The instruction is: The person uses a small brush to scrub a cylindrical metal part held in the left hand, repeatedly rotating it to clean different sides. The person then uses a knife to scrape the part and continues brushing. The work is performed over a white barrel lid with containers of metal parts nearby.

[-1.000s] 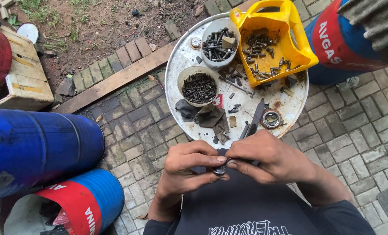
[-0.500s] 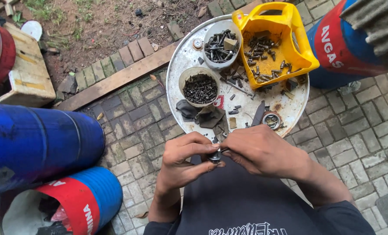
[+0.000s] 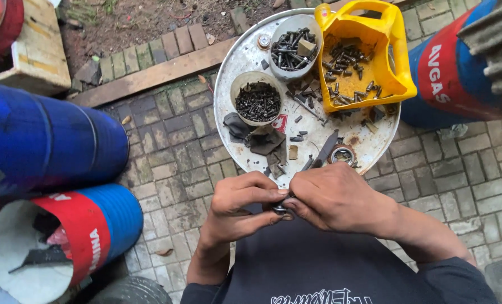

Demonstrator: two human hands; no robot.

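Head camera looks down at two hands pressed together over the person's lap, just at the near edge of a round metal tray (image 3: 237,73).

What could go wrong: the little metal piece (image 3: 280,208) between the hands is very small, like a nut or a ring. I think it could slip out and fall. It would drop onto the dark shirt or onto the brick floor (image 3: 178,157), and it could roll into a crack between the bricks. That would happen if the fingers let go a bit or twist too hard. The hands are also close to the tray's rim, so a bump could knock loose bits off it. A dark flat tool (image 3: 325,146) and a round metal ring (image 3: 342,155) lie right by that rim.

The grip: the left hand (image 3: 240,205) is curled tight, its thumb and fingers pinching the little piece from the left. The right hand (image 3: 338,197) is closed too, its fingertips meeting the same piece from the right. Both hands touch each other there. Most of the piece is hidden by fingers, so I cannot tell just what it is.

On the tray sit a yellow tub (image 3: 397,50), a grey bowl (image 3: 313,25) and a pale bowl (image 3: 235,84), all with dark screws and bolts inside. Blue barrels (image 3: 42,135) stand to the side.
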